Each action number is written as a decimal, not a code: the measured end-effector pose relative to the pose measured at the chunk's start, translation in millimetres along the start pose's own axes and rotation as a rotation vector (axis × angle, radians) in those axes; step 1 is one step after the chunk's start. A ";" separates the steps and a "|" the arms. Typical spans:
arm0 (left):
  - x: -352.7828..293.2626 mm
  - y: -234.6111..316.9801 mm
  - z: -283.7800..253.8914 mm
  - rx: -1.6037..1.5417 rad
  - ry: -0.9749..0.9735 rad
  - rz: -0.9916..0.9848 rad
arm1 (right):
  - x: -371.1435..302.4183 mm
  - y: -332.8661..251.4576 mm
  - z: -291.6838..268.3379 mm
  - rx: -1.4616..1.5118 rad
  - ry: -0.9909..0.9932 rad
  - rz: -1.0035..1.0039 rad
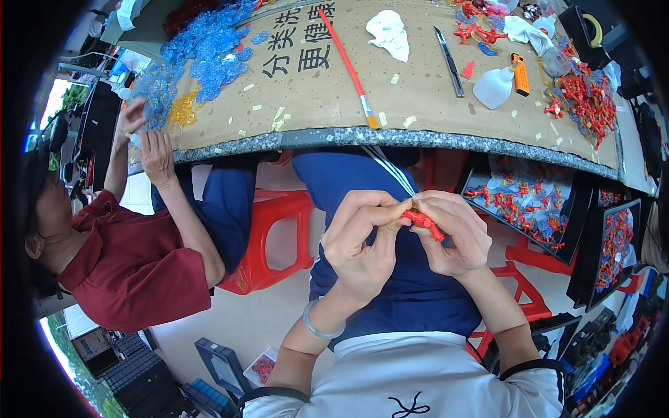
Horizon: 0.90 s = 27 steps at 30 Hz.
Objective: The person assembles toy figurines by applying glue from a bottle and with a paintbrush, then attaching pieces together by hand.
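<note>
Above my lap, a small red plastic figure (423, 223) is pinched between the fingertips of both hands. My left hand (364, 237) closes on its left end with thumb and index finger. From the other side my right hand (454, 233) curls round it, fingers bent, and the red end points down to the right. A bit of yellow shows at its top between the fingertips. Most of the figure is hidden by my fingers. Similar red pieces with blue and yellow parts lie in a heap (582, 101) on the table at the far right.
On the cardboard-covered table (306, 97) lie a red-handled brush (345, 59), a craft knife (449, 63), a white bottle (493, 88), an orange lighter (520, 75) and blue pieces (209, 59). A tray of figures (519, 202) stands right. A co-worker in a maroon shirt (139, 258) sits left.
</note>
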State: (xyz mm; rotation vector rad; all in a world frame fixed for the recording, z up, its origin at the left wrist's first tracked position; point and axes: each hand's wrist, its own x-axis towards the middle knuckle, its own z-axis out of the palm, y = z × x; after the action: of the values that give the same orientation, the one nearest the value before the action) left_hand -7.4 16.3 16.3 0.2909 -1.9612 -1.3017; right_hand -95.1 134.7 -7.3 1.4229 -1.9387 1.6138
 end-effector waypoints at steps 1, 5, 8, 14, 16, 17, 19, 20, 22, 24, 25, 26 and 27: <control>-0.4 0.3 0.2 -0.004 0.002 -0.004 | -0.3 0.0 0.0 0.001 0.000 -0.001; -0.7 0.1 0.2 -0.005 0.001 0.004 | -1.0 -0.4 0.1 -0.009 0.007 -0.004; -1.1 -1.3 -0.2 0.000 -0.012 0.009 | -1.4 0.0 -0.1 -0.019 0.012 -0.008; -0.3 2.9 2.8 -0.037 0.029 -0.028 | -1.1 -0.7 -0.8 -0.016 0.013 -0.004; -1.0 0.6 1.7 -0.023 0.010 -0.005 | -1.3 -0.2 -0.8 -0.010 0.017 -0.001; -1.4 -0.6 1.1 -0.009 -0.009 0.017 | -2.0 0.5 -1.0 -0.007 0.015 0.004; -0.8 -1.9 0.5 0.004 -0.016 0.026 | -2.2 0.8 -0.9 -0.003 0.013 0.008; -0.8 -2.5 0.4 0.017 -0.024 0.034 | -2.1 0.8 -0.7 0.003 0.011 0.020; -2.9 -4.5 0.4 0.018 -0.027 0.009 | -2.2 1.1 0.0 0.009 0.009 0.033; -2.8 -4.7 1.3 0.018 -0.031 -0.015 | -2.1 2.5 1.8 0.081 0.030 0.083; -1.2 -4.3 2.8 0.014 -0.010 -0.038 | -2.5 3.2 1.5 0.080 0.030 0.083; 0.0 -3.9 3.7 0.010 0.010 -0.061 | -3.1 4.0 0.7 0.125 0.025 0.144; 0.9 -4.0 3.7 0.010 0.010 -0.060 | -3.6 4.8 0.5 0.170 0.020 0.204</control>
State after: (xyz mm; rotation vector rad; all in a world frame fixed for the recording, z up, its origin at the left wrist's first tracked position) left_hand -11.4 16.5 12.6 0.3630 -1.9651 -1.3263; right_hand -96.9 135.7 -13.0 1.2963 -2.0335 1.9166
